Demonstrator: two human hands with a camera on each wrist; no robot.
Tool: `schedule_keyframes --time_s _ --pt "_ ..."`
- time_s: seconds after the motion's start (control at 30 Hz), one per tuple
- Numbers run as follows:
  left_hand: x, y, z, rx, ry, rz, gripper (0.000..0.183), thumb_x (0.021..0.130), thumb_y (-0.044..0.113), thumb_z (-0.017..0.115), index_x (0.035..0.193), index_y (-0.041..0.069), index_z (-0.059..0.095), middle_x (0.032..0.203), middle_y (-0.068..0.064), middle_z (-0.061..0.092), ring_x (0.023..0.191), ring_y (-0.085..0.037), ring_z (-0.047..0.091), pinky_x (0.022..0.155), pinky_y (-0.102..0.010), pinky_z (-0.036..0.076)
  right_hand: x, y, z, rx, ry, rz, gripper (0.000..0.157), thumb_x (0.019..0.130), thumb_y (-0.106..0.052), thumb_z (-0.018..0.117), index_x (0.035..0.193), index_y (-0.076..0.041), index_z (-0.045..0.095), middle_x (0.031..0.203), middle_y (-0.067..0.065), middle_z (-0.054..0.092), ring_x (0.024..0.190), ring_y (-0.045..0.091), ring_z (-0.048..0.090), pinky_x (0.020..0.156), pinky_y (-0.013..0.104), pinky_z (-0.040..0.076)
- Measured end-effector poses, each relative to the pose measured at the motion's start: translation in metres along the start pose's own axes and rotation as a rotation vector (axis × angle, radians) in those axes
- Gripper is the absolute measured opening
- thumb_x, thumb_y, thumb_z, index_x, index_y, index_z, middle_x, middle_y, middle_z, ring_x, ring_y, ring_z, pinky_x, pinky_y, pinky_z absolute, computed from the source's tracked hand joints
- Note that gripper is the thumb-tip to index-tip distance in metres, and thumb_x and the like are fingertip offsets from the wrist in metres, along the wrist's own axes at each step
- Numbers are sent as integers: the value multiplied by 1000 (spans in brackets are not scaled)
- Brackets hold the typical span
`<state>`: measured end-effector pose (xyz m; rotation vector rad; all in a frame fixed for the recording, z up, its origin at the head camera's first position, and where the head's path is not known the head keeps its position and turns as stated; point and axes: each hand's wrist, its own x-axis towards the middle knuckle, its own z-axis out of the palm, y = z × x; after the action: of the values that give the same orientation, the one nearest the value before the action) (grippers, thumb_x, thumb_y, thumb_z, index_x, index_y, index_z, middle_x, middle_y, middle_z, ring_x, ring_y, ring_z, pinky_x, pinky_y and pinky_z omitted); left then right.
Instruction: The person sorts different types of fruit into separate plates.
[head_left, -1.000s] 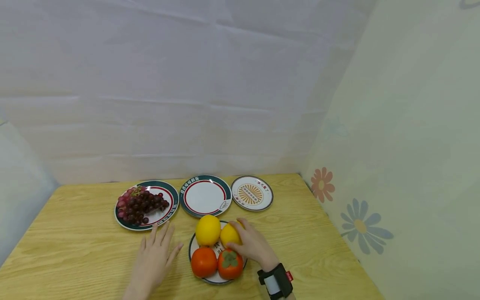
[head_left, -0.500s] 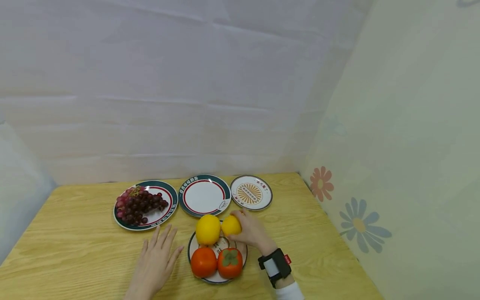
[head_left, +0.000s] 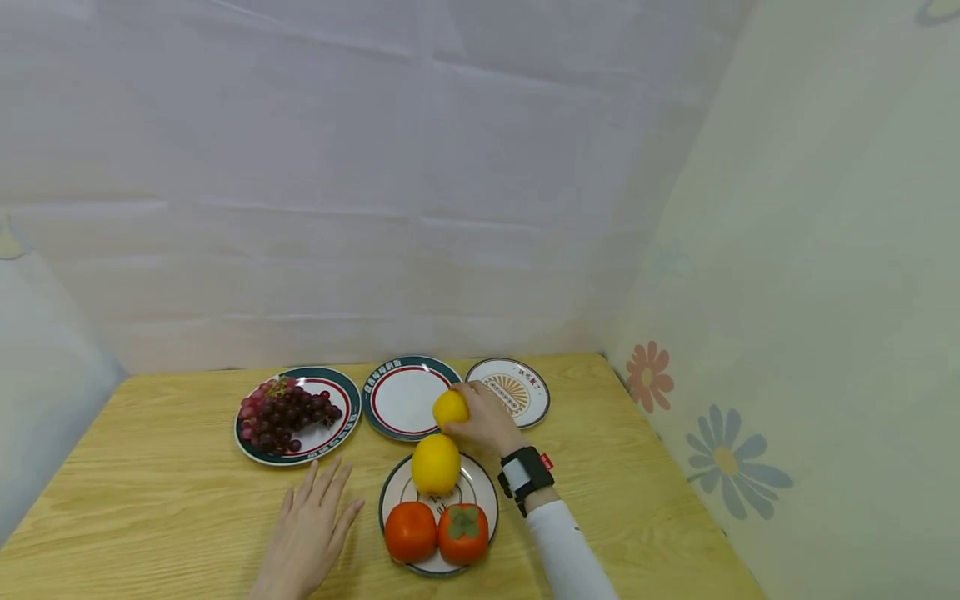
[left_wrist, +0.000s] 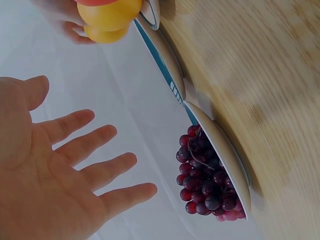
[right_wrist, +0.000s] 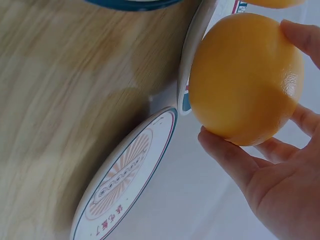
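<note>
In the head view my right hand (head_left: 486, 419) grips a round yellow fruit (head_left: 450, 409), held up near the front edge of the middle green-rimmed plate (head_left: 405, 400). The right wrist view shows fingers and thumb spread around that fruit (right_wrist: 245, 80). On the nearer dark-rimmed plate (head_left: 477, 483) lie a second yellow fruit (head_left: 436, 467) and two orange-red persimmons, one (head_left: 410, 532) at left, the other (head_left: 463, 534) at right with its leafy cap up. Left of that plate, my left hand (head_left: 303, 525) is spread with straight fingers, holding nothing, its palm visible in the left wrist view.
A bunch of dark red grapes (head_left: 285, 418) lies on a green-rimmed plate (head_left: 330, 429) at the back left. The smaller plate with a sunburst print (head_left: 525, 387) stands at the back right. Walls close off the wooden table (head_left: 165, 483) behind and at the right.
My right hand has lifted the yellow fruit off the front plate and carried it forward towards the back middle plate. The left hand stays nearly in place.
</note>
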<state>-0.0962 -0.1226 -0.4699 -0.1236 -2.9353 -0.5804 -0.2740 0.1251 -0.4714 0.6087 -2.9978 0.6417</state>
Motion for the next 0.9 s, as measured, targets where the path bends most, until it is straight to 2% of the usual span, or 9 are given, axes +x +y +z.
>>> schedule_keyframes --time_s 0.23,0.37,0.47,0.57,0.7,0.77,0.9 --pt "0 -1 1 -1 -22 -7 51 93 39 51 133 7 49 141 -14 43 132 -40 30 97 -72 28 19 -7 6 7 -111 -8 67 80 -43 68 137 -18 43 133 13 45 97 24 54 85 41 53" --pt "0 -1 1 -6 -36 -14 51 94 40 50 132 7 49 141 -15 44 132 -41 29 97 -72 27 21 -7 8 22 -174 5 66 84 -42 64 141 -21 37 138 13 41 105 25 53 93 44 50" --pt "-1 -2 1 -8 -18 -10 51 94 40 50 131 6 50 140 -16 45 132 -41 30 97 -72 28 17 -7 9 11 -178 3 66 87 -41 62 143 -22 33 140 12 39 112 26 52 97 46 48" --pt "-2 -4 0 -6 4 -5 50 94 39 50 131 6 50 139 -16 45 131 -42 30 96 -73 29 8 -10 6 1 -149 14 66 88 -41 59 145 -22 30 143 12 36 117 28 49 99 47 46" --pt "-3 -5 -1 -2 5 -8 50 94 40 50 131 7 50 139 -15 46 131 -42 30 95 -73 29 -13 -26 -2 -37 -132 16 66 89 -45 57 145 -23 30 144 15 35 117 30 50 96 48 48" --pt "-3 -5 -1 0 2 -8 49 94 39 50 131 7 50 139 -15 46 131 -42 31 95 -72 29 -26 -35 -6 -55 -163 10 67 88 -49 56 144 -22 32 143 15 36 117 30 50 93 48 50" --pt "-2 -6 -1 1 12 1 49 94 39 50 131 7 50 139 -15 45 131 -41 31 95 -72 30 -46 -51 -6 -49 -263 -11 72 82 -56 59 142 -24 35 138 12 44 105 23 55 83 40 53"
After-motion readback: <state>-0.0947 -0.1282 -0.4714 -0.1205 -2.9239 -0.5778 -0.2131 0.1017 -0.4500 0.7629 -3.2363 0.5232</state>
